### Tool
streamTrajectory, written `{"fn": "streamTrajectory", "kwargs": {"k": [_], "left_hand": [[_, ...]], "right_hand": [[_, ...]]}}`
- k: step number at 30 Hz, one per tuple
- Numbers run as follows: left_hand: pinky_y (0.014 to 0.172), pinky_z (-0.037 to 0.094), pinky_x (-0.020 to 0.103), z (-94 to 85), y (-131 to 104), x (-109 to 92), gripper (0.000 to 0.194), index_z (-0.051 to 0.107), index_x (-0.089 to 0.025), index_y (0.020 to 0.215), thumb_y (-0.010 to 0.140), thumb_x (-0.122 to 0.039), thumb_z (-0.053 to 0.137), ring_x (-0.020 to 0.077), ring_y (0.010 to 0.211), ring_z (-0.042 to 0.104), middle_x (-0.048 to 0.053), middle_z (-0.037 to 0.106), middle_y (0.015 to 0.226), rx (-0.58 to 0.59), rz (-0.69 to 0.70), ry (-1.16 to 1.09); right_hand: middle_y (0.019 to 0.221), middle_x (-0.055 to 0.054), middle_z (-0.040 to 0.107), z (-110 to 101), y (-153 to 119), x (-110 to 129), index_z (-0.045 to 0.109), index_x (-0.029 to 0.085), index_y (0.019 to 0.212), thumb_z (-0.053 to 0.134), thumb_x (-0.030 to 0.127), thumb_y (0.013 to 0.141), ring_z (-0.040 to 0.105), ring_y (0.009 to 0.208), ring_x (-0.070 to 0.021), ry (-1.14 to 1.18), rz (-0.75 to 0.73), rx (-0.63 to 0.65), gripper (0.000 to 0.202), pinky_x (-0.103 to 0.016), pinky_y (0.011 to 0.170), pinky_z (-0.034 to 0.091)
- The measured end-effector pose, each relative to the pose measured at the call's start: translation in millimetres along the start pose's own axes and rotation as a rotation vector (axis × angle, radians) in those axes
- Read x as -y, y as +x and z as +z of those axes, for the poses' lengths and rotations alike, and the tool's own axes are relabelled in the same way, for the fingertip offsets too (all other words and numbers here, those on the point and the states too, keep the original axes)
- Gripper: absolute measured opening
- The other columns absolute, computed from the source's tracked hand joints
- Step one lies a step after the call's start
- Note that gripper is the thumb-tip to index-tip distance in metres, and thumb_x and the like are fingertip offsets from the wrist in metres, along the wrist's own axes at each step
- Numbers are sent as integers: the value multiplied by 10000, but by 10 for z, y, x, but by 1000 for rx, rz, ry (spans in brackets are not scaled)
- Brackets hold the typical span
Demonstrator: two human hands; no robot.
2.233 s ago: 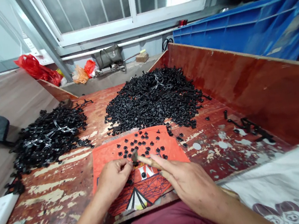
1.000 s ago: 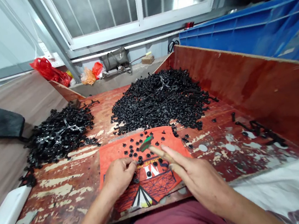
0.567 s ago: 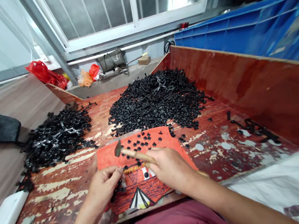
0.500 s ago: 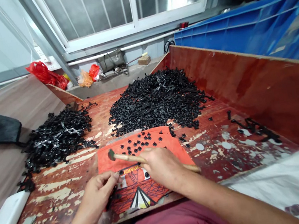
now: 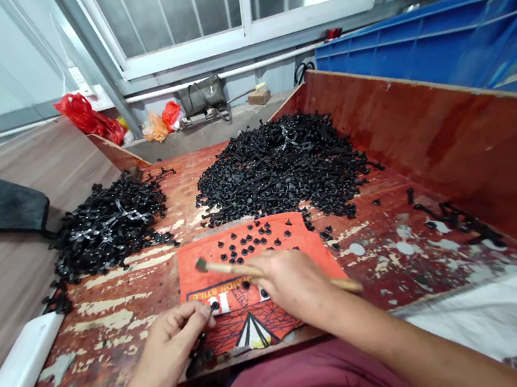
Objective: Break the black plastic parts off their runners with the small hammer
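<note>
My right hand [image 5: 292, 279] is wrapped round the wooden handle of a brush [image 5: 224, 267], whose dark tip points left above the orange printed cloth [image 5: 194, 256]. At the cloth's left side, my left hand [image 5: 180, 333] pinches a small black round part [image 5: 214, 306] between thumb and forefinger. Several similar black parts [image 5: 256, 241] stand scattered on the upper half of the cloth. Another black part [image 5: 246, 284] lies on the printed lettering, below the brush handle. My right hand partly hides one more beside it.
A large heap of black parts [image 5: 279, 170] lies behind the cloth, a smaller heap [image 5: 107, 227] at the left. Wooden side boards [image 5: 428, 147] edge the worn red table [image 5: 112, 321]. A white case [image 5: 21, 368] lies front left; a blue crate [image 5: 435, 41] stands beyond the right board.
The whole view has shifted, so the table appears slightly further right. The brush stays over the cloth in my right hand, and my left hand keeps its pinch at the cloth's left side.
</note>
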State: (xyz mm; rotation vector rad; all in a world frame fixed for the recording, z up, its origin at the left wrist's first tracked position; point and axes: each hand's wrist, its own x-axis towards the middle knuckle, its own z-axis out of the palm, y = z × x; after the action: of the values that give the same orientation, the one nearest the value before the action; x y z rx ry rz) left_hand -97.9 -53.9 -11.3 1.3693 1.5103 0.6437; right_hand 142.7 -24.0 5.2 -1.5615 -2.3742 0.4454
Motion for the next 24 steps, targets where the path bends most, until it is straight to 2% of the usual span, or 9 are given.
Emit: {"fn": "streamTrajectory", "kwargs": {"k": [3, 7, 10, 12, 14, 19, 24], "left_hand": [[640, 361, 273, 124, 166, -67, 455, 635, -167, 635, 778, -590, 546, 182, 664, 498, 44, 618, 675, 30, 28, -16], [585, 313, 266, 257, 350, -94, 450, 624, -165, 627, 796, -565, 503, 154, 572, 432, 11, 540, 583, 53, 61, 110], [540, 252, 262, 324, 417, -108, 434, 593, -174, 626, 807, -551, 476, 135, 523, 358, -26, 439, 533, 31, 55, 223], [531, 233, 262, 357, 433, -125, 422, 567, -180, 626, 820, -537, 454, 130, 519, 336, -40, 392, 528, 29, 56, 265], [526, 225, 261, 384, 437, -140, 417, 536, -184, 621, 832, -528, 431, 126, 516, 321, -47, 358, 526, 42, 53, 289], [524, 199, 258, 421, 441, -115, 408, 422, -201, 596, 853, -519, 414, 118, 528, 299, -53, 288, 550, 28, 74, 352], [524, 201, 252, 401, 459, -12, 413, 386, -204, 613, 869, -527, 406, 115, 542, 299, -53, 273, 572, 61, 96, 358]], "right_hand": [[1145, 25, 733, -125, -271, -237, 578, 366, 1322, 523, 235, 972, 702, 915, -167, 271, 37, -65, 379, -251, 796, 516], [1101, 16, 749, -84, -704, -485, 546, 354, 1376, 476, 263, 991, 714, 878, -193, 453, 178, -98, 401, -294, 777, 544], [1318, 30, 653, 13, -892, -511, 455, 400, 1445, 412, 246, 1017, 652, 1132, -203, 566, 166, -69, 457, -364, 979, 499], [1422, 69, 562, 44, -927, -486, 398, 456, 1463, 375, 220, 1030, 581, 1243, -184, 626, 141, -36, 495, -385, 1078, 427], [1448, 90, 530, 46, -919, -463, 372, 485, 1466, 364, 202, 1031, 559, 1269, -175, 645, 137, -28, 519, -396, 1102, 409], [1441, 70, 540, 39, -884, -477, 390, 451, 1468, 398, 207, 1021, 526, 1305, -187, 644, 151, -47, 510, -401, 1095, 431], [1476, 113, 488, 40, -873, -495, 361, 470, 1475, 368, 202, 1029, 479, 1344, -160, 646, 122, -24, 520, -376, 1138, 381]]}}
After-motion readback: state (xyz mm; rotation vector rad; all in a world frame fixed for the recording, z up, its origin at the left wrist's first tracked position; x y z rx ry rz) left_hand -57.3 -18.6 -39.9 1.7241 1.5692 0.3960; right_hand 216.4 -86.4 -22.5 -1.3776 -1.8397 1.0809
